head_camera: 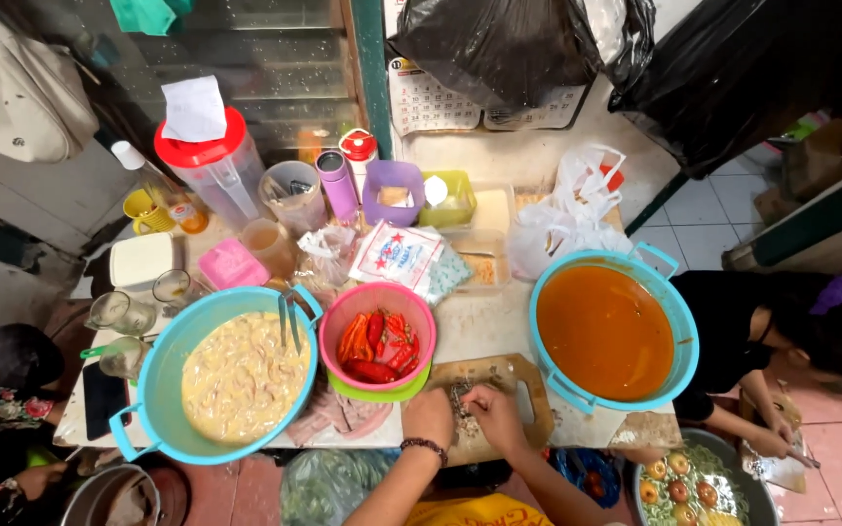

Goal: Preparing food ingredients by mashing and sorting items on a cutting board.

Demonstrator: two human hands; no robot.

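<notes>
A crowded food table (pixel 499 326) fills a narrow tiled room. The left hand (pixel 429 414) and right hand (pixel 494 414) meet over one wooden cutting board (pixel 518 375), fingers pinched on a small pile of chopped bits (pixel 460 399) lying on the board between them. Just above and left of the grip sits one pink bowl of red chillies (pixel 379 343); two blue tubs flank it, one of creamy mixture (pixel 236 380), one of orange sauce (pixel 604 331).

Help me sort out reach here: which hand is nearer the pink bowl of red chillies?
Left. The left hand sits just below the pink bowl; the right hand is farther right on the cutting board.
</notes>
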